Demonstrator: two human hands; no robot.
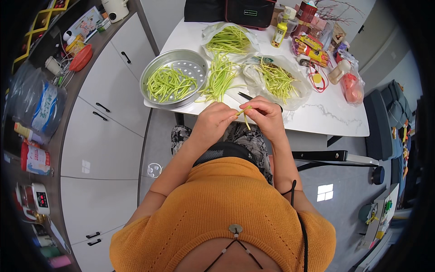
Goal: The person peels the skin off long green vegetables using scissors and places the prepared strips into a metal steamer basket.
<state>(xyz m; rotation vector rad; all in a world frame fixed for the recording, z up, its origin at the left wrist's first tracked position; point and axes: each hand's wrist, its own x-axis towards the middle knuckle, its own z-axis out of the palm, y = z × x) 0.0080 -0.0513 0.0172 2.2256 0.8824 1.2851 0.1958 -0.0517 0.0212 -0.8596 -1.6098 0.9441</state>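
While two bare hands come together just over the near edge of the white surface [335, 106], a slim green stem [247, 121] is the centre of attention, gripped between them! On one side it's the left hand [213, 120], thumb and fingers pinched almost fully together on the stem's end. On the other, the right hand [266, 117] has its fingertips drawn in just as tightly, with a length of stem dangling below them.

Just behind the right hand lies a dark, narrow tool [245, 96], partly covered, so its kind can't be told. Beyond the left hand, a loose pile of stems [220, 77] sprawls straight on the surface, and beside it sits a round metal pan [197, 68] with a perforated bottom, cut stems [170, 85] heaped toward its left side. To the right, an open plastic bag [301, 93] spills over with paler, thinner pieces [277, 82]; farther back, a second bag [210, 31] cradles a thick bundle of long stems [230, 40].
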